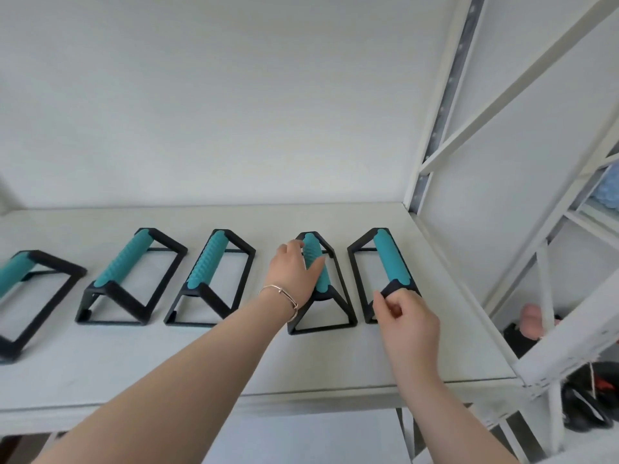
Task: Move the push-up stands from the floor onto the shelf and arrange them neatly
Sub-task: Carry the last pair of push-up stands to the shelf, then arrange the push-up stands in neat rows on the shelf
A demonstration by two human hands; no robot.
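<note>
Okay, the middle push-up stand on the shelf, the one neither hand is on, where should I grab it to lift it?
Take the middle push-up stand by its teal bar, coming down from above. The bar runs front to back, raised on the black frame with open space beneath, so there is room to wrap round it. The neighbouring stands sit apart from it.
</note>
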